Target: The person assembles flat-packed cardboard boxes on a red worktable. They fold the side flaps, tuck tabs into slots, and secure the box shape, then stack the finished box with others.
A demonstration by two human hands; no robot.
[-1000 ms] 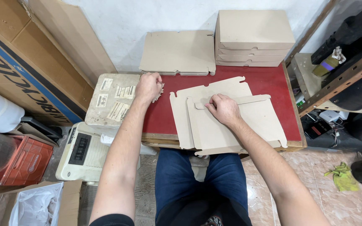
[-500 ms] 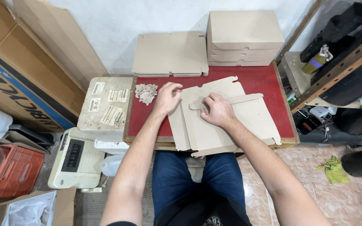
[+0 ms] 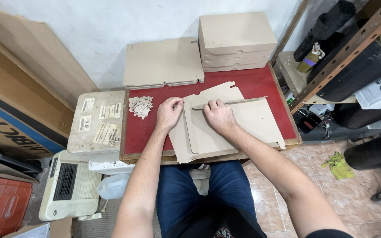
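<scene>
The right hand [image 3: 219, 117] is pressing flat on the die-cut cardboard blank [image 3: 243, 128], its fingers curled loosely over the long folded edge at the blank's twelve o'clock side rather than gripping anything. The left hand [image 3: 168, 113] is working the blank's near-left corner, fingertips pinching or pushing a small flap there; whether they are closed on it cannot be told. The blank is lying across the front of the red tabletop [image 3: 252, 83], overhanging its edge towards the person. At nine o'clock from the left hand a little heap of cardboard scraps [image 3: 140, 105] is sitting. Judging by this, folding is only beginning: one edge is creased and the walls are not yet raised. At twelve o'clock flat blanks [image 3: 162, 64] are waiting, and finished boxes [image 3: 237, 42] are stacked at one o'clock.
</scene>
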